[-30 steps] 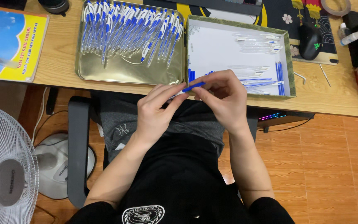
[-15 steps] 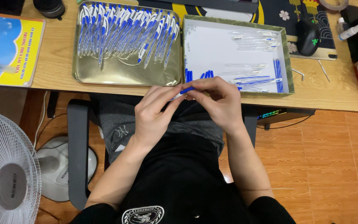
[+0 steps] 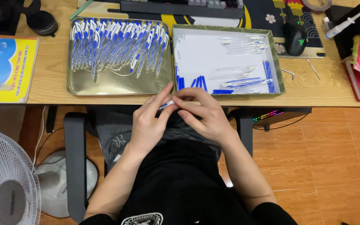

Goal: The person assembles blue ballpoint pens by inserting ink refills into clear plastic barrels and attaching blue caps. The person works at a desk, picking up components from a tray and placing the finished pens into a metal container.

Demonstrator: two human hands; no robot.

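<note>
- Change noted: against the two earlier frames, both hands sit a little lower and nearer the front edge of the surface, and less of the blue pen shows between the fingers. The tray and the box look unchanged. Judgement: the same pen is being worked on, with no piece yet set down.
- Left hand (image 3: 148,123): fingers curled, index finger raised toward the front edge; thumb and fingers pinch one end of the pen (image 3: 166,105).
- Right hand (image 3: 207,114): fingers bent and closed over the other end of the pen, touching the left hand's fingertips. Most of the pen is hidden by the fingers.
- Location of the pen: held over the lap, just short of the front edge, below the gap between the two containers.
- Metal tray (image 3: 117,85), left of centre on the surface: a dense row of blue-and-white pens (image 3: 117,41) fills its far half; the near half is bare.
- White-lined box (image 3: 278,66), just beside the tray to the right: clear barrels (image 3: 240,43) at the far side, loose blue parts (image 3: 196,82) along the near wall and right side.
</note>
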